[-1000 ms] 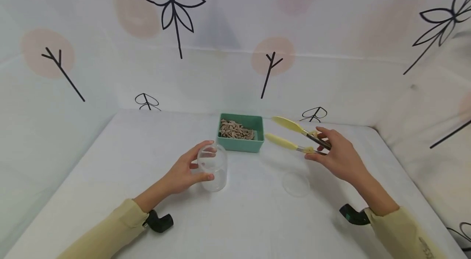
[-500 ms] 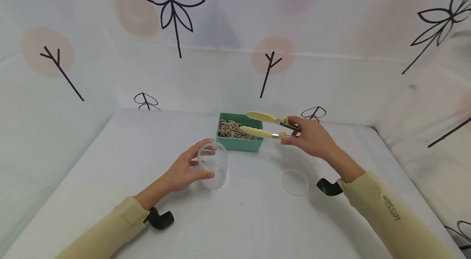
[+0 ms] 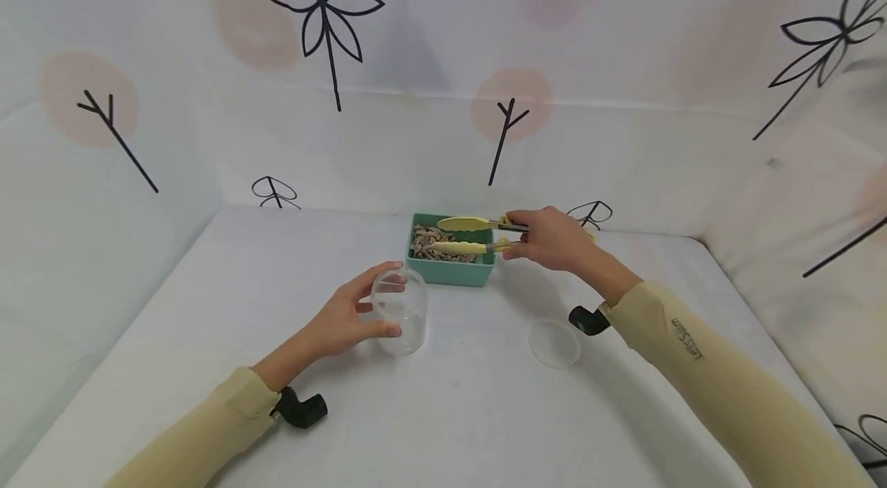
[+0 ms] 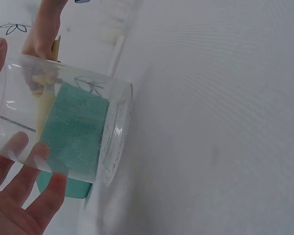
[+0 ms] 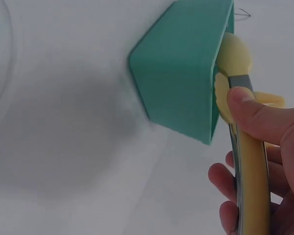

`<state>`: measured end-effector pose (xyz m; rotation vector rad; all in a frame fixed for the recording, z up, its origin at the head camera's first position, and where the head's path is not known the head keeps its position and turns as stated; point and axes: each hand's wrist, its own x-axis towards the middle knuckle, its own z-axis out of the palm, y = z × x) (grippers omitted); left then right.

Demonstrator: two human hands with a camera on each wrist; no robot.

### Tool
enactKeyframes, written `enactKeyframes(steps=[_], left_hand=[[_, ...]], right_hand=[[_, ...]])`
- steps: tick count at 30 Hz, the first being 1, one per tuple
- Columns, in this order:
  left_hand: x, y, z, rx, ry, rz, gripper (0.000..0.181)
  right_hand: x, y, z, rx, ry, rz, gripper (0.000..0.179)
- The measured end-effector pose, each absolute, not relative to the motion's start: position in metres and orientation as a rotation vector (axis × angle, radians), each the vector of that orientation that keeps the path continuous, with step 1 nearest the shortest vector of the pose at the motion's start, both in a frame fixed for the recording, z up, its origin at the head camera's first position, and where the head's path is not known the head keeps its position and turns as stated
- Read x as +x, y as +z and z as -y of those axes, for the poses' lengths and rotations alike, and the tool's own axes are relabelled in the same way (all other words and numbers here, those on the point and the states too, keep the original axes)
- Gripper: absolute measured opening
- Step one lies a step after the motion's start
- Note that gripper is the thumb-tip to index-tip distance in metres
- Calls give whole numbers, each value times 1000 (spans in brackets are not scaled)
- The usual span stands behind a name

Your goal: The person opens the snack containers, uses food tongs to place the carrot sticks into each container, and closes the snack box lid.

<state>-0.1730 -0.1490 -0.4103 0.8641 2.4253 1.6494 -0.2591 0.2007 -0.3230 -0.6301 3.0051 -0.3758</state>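
The yellow-tipped tongs (image 3: pixel 466 225) are swinging leftward over the green tub (image 3: pixel 449 273) beyond the right hand's (image 3: pixel 553 238) pinching fingers, the left hand's (image 3: pixel 343 325) fingers gripping the clear jar (image 3: pixel 410 322), likely steadying it.

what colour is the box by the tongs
Teal green; the box shows best in the right wrist view.

Head: forward-down; 2 wrist views: close, sharing green box (image 5: pixel 179 73).
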Motion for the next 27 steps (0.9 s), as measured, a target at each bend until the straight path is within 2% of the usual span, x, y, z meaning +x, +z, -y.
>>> enactKeyframes(steps=[7,17,27], left_hand=[[-175,-411,149,863,1653,-2415,82],[-178,-415,149,903,1695,-2425,84],[-180,-414,144,871,1728,-2434,86]], right_hand=[[-267,-322,-186,-626,-247,-2980,71],[-267,-333,-185,-687,-277,-3060,58],[-263,-325,-201,-665,-319,-3074,50]])
